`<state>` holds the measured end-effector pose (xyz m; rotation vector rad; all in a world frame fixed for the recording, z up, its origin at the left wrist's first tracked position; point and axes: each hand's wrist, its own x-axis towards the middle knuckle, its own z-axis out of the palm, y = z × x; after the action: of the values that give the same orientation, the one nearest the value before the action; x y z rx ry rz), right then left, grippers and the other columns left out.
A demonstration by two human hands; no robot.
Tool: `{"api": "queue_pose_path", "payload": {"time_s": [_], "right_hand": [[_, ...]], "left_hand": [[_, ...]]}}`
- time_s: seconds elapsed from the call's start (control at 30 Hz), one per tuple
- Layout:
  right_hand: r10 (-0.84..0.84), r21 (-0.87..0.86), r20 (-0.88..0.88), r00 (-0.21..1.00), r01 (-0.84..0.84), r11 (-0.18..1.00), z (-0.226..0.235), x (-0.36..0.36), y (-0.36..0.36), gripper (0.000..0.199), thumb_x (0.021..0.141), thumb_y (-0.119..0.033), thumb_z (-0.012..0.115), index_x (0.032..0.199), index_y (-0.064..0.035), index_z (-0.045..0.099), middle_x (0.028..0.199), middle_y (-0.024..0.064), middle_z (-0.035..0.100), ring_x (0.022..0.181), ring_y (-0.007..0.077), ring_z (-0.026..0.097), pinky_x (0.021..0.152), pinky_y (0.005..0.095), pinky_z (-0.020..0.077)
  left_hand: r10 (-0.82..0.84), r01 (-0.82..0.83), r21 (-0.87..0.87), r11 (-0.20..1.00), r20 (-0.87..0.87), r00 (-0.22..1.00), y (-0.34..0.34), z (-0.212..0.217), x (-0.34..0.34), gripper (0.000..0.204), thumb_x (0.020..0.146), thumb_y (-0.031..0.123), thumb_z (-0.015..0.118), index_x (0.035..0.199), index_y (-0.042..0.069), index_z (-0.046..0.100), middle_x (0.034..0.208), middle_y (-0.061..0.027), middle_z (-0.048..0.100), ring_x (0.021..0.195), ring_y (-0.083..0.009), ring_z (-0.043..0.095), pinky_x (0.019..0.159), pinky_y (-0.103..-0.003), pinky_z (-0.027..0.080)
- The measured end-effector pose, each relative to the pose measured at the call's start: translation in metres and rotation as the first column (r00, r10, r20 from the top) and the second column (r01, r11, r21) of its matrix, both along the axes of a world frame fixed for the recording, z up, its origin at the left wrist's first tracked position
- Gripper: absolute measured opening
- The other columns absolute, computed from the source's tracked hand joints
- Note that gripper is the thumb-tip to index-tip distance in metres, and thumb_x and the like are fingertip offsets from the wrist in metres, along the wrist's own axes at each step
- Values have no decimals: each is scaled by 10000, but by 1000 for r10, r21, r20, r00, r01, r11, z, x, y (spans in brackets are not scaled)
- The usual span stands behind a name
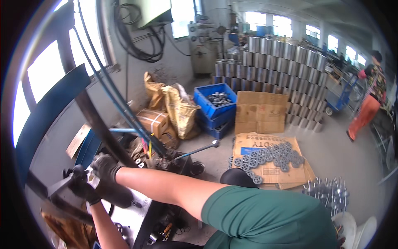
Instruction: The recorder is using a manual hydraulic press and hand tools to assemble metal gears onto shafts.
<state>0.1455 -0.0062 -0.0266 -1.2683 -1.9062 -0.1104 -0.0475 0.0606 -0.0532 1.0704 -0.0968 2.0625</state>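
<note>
Both my hands wear dark gloves and are at the left, over a machine bench. My left hand [81, 186] is closed, its fingers curled beside a flat grey metal piece [59, 187]; I cannot make out what it grips. Just above and to the right, my right hand [106, 167] reaches across with bent fingers at a small shiny part [93, 179]; the glove hides most of its grip. A dark metal cylinder [119, 194] lies below my right wrist. Under it is the pale bench top [134, 213].
A blue lever bar [197, 150] with a ball end juts right from the machine. Spoked grey wheels [269, 155] lie on flattened cardboard [244, 143]. Blue crates [213, 110], sacks [178, 110] and stacked metal cylinders [282, 68] stand behind. A person [369, 97] is beside a blue trolley [345, 92].
</note>
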Motion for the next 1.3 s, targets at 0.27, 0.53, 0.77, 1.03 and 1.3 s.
{"api": "queue_pose_path", "payload": {"time_s": [0.27,0.53,0.77,1.03,1.3], "right_hand": [[119,-3,-182,976,-121,993,2,9,-2,543,785,-279,797,1286,-123,658,1104,152,723,1093,367,628,928,492,482],[65,-159,-81,995,-77,984,17,8,-10,446,811,-284,766,1228,-144,690,1115,99,714,1155,328,607,916,469,491],[146,-92,203,968,-130,987,26,71,-35,358,871,-363,668,1156,-148,691,1029,156,719,988,368,701,845,502,567],[295,-234,748,595,-180,955,39,267,-194,171,819,-273,669,898,-123,684,898,100,680,899,324,698,739,477,561],[175,-337,358,917,-48,940,11,364,-258,244,858,-162,698,1074,-50,712,1033,186,696,957,377,688,837,472,551]], "left_hand": [[349,-421,-242,874,-290,891,3,7,-2,349,1035,120,618,1319,-82,636,1222,-215,672,1049,-304,696,904,-397,619],[390,-549,-174,817,-535,750,24,4,-26,327,1046,134,594,1281,-80,668,1221,-125,673,1077,-221,655,901,-366,585],[133,-271,-206,940,-511,849,71,30,-1,132,942,-95,600,982,23,557,939,-9,574,798,-135,597,782,-299,579],[85,-220,-235,947,-477,875,21,57,27,226,863,-162,572,880,52,500,861,-18,551,793,-136,599,773,-346,614],[279,-575,-167,801,-746,605,-5,80,15,167,873,-8,573,994,-37,684,814,-74,691,684,-177,692,604,-303,578]]}}
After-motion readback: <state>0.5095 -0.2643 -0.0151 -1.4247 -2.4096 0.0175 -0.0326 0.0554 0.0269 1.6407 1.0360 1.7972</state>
